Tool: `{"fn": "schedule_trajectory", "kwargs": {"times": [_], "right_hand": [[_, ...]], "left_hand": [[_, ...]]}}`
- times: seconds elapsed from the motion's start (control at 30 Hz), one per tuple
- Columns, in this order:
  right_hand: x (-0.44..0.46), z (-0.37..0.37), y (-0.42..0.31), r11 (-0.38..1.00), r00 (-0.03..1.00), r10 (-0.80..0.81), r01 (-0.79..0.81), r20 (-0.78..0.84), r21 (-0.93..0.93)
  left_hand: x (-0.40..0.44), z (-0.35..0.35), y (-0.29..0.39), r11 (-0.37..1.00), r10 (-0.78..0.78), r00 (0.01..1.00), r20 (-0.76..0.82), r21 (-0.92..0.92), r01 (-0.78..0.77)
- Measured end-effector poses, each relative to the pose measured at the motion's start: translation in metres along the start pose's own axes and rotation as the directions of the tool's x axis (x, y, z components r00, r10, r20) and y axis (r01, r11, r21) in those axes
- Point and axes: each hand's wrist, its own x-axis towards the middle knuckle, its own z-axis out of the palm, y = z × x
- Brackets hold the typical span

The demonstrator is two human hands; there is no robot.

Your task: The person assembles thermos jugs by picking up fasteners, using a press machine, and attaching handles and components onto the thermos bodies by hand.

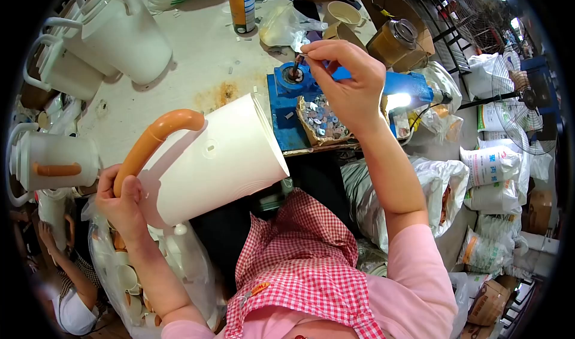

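My left hand (123, 204) is wrapped round the orange handle (157, 136) of a white plastic jug body (218, 162), which lies tilted above my lap. On the jug's side is a small slotted mark. Raised over the blue machine (292, 78) at the table's edge, my right hand (350, 75) has thumb and forefinger pinched together. A small thing shows at those fingertips, too small to name. Beneath that hand, a cardboard box (311, 123) of small grey pieces sits beside the machine.
White jugs (129, 39) stand at the left of the table (197, 45). A spray can (241, 6), a plastic bag (284, 27) and a brown jar (392, 39) are at the back. Bags of parts flank my lap. Another person (75, 297) sits at the lower left.
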Motion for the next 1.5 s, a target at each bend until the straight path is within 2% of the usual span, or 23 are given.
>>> {"fn": "schedule_trajectory", "kwargs": {"times": [0.1, 0.17, 0.27, 0.37, 0.43, 0.5, 0.53, 0.57, 0.6, 0.63, 0.67, 0.7, 0.73, 0.77, 0.83, 0.9, 1.0, 1.1, 1.4, 1.47, 1.5], "right_hand": [[0.005, 0.002, 0.007, 0.995, 0.995, -0.076, 0.08, 0.062, -0.063], [0.007, 0.001, 0.011, 0.943, 0.96, -0.259, 0.275, 0.101, -0.19], [0.008, -0.001, 0.01, 0.882, 0.929, -0.334, 0.367, 0.158, -0.297], [0.005, 0.0, 0.011, 0.854, 0.925, -0.331, 0.377, 0.186, -0.359], [0.006, -0.001, 0.012, 0.863, 0.927, -0.334, 0.374, 0.172, -0.338], [0.002, -0.002, 0.007, 0.905, 0.95, -0.307, 0.311, 0.057, -0.29], [-0.004, -0.008, -0.003, 0.947, 0.976, -0.216, 0.214, 0.018, -0.239], [-0.017, -0.007, -0.013, 0.947, 0.975, -0.222, 0.218, 0.009, -0.236], [-0.032, -0.005, -0.021, 0.999, 0.999, 0.021, -0.02, 0.036, -0.042], [-0.042, -0.003, -0.028, 0.953, 0.961, 0.252, -0.267, 0.116, 0.143], [-0.049, 0.004, -0.038, 0.812, 0.88, 0.408, -0.472, 0.244, 0.344], [-0.053, 0.011, -0.045, 0.585, 0.763, 0.511, -0.646, 0.396, 0.49], [-0.05, 0.009, -0.045, 0.525, 0.694, 0.486, -0.718, 0.531, 0.458], [-0.05, 0.017, -0.05, 0.448, 0.711, 0.492, -0.702, 0.503, 0.553], [-0.049, 0.015, -0.048, 0.521, 0.738, 0.536, -0.672, 0.411, 0.526], [-0.05, 0.01, -0.036, 0.492, 0.791, 0.524, -0.584, 0.316, 0.646], [-0.06, 0.003, -0.012, 0.489, 0.811, 0.527, -0.533, 0.252, 0.691], [-0.064, -0.001, 0.0, 0.479, 0.808, 0.554, -0.504, 0.198, 0.719], [-0.065, -0.001, 0.009, 0.48, 0.811, 0.546, -0.507, 0.209, 0.716], [-0.067, 0.003, 0.007, 0.477, 0.787, 0.592, -0.515, 0.173, 0.712], [-0.065, 0.001, 0.005, 0.476, 0.786, 0.594, -0.515, 0.171, 0.713]], "left_hand": [[-0.001, 0.001, -0.001, 1.0, 0.001, 1.0, -0.004, -0.026, -0.001], [0.0, 0.0, -0.001, 0.999, -0.01, 1.0, -0.019, -0.041, 0.01], [0.002, -0.001, -0.006, 0.999, -0.003, 1.0, -0.024, -0.033, 0.003], [0.004, 0.002, -0.006, 1.0, -0.013, 0.999, -0.053, -0.013, 0.012], [0.004, 0.006, -0.005, 1.0, -0.009, 0.997, -0.073, -0.007, 0.009], [0.007, 0.007, 0.001, 1.0, -0.003, 0.996, -0.086, 0.009, 0.004], [0.01, 0.007, 0.003, 1.0, 0.0, 0.995, -0.098, 0.004, 0.001], [0.013, 0.008, 0.006, 1.0, 0.003, 0.994, -0.114, -0.002, -0.003], [0.017, 0.012, 0.012, 1.0, 0.014, 0.993, -0.121, 0.001, -0.014], [0.023, 0.02, 0.021, 0.999, 0.03, 0.989, -0.148, 0.037, -0.025], [0.027, 0.026, 0.03, 0.996, 0.04, 0.985, -0.169, 0.08, -0.027], [0.031, 0.033, 0.037, 0.995, 0.042, 0.985, -0.168, 0.091, -0.027], [0.037, 0.041, 0.043, 0.994, 0.077, 0.985, -0.152, 0.09, -0.064], [0.043, 0.052, 0.049, 0.991, 0.116, 0.984, -0.136, 0.082, -0.105], [0.054, 0.08, 0.063, 0.98, 0.186, 0.973, -0.136, 0.092, -0.174], [0.057, 0.107, 0.075, 0.967, 0.243, 0.96, -0.139, 0.106, -0.23], [0.061, 0.137, 0.083, 0.934, 0.341, 0.939, -0.045, 0.126, -0.333], [0.063, 0.153, 0.08, 0.938, 0.329, 0.944, -0.023, 0.118, -0.324], [0.075, 0.16, 0.074, 0.929, 0.349, 0.937, 0.007, 0.133, -0.347], [0.078, 0.163, 0.067, 0.931, 0.344, 0.939, 0.02, 0.124, -0.343], [0.082, 0.163, 0.059, 0.955, 0.281, 0.959, 0.027, 0.091, -0.282]]}}
